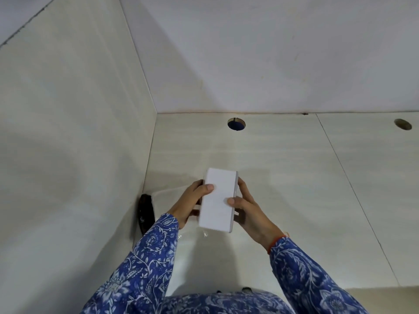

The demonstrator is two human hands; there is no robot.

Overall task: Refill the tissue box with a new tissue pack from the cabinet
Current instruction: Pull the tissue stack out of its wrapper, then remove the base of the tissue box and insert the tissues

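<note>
One white tissue box [218, 200], two hands, left [190, 203] and right [249, 211], two round holes [236, 124] [403, 124].

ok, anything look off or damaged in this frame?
Nothing damaged or spilled. Both hands, left hand and right hand, hold the white box by its long sides, slightly tilted. The only oddities are two round holes in the counter and a dark object wedged in the left corner.
</note>
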